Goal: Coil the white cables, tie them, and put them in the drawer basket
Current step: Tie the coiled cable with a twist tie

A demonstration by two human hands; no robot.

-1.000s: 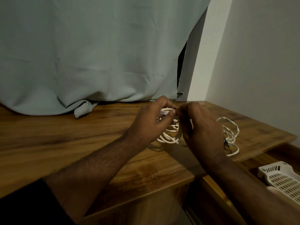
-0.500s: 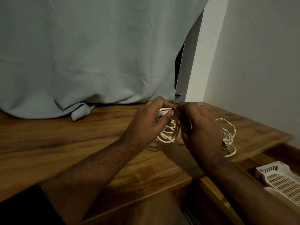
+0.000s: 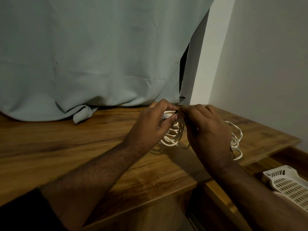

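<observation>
Table: my wooden table (image 3: 83, 147) stands against a pale curtain (image 3: 100, 55) and white wall (image 3: 266, 64).
Hands: my left hand (image 3: 150, 129) and right hand (image 3: 208, 134) pinch a coiled white cable (image 3: 173, 137).
Drawer: white basket (image 3: 290, 185).

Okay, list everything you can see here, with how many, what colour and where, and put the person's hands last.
coiled cable: one, white, held just above the tabletop between both hands
loose cable: one, white, on the tabletop right of the right hand, partly hidden by it
tie: one, small and dark, pinched at the top of the coiled cable; too small to tell more
basket: one, white, perforated, in the open drawer at lower right
drawer: one, brown wood, pulled open under the tabletop's right end
tabletop: one, brown wood grain
curtain: one, pale grey-green, hem resting on the tabletop's far edge
wall: white, at right
left hand: one, grips the coiled cable
right hand: one, pinches at the tie
</observation>
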